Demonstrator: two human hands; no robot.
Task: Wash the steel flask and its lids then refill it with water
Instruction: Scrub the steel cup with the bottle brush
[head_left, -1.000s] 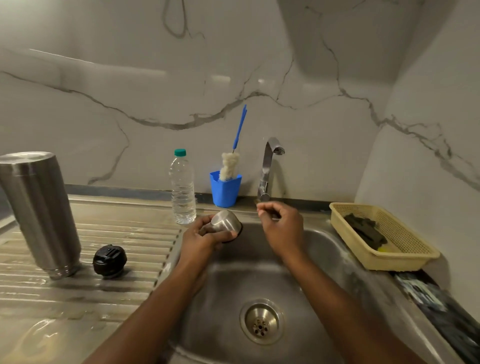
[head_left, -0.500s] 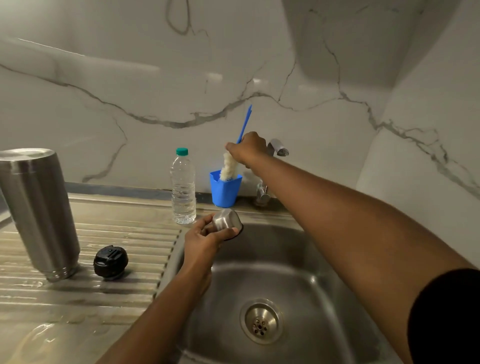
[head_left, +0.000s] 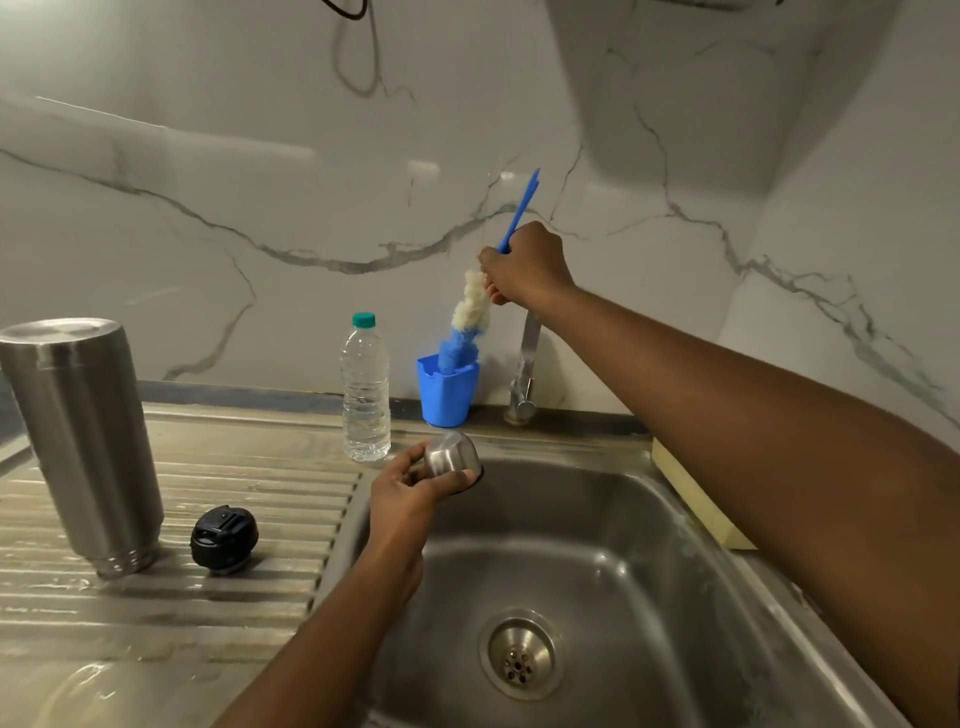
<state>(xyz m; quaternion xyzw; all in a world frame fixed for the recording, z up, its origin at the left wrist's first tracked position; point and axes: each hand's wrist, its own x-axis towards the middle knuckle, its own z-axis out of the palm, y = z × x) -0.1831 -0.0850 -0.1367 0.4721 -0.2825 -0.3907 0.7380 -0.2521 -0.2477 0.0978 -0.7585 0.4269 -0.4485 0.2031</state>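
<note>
Steel lid (head_left: 451, 456) sits in left grip (head_left: 410, 493); right grip (head_left: 524, 265) clasps brush (head_left: 470, 312). Lift it clear of cup (head_left: 448, 395), then scrub inside.

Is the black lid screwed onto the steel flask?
No, the black lid lies on the drainboard beside the steel flask.

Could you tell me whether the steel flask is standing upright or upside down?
Upside down: the steel flask stands on its threaded neck, flat base uppermost.
</note>
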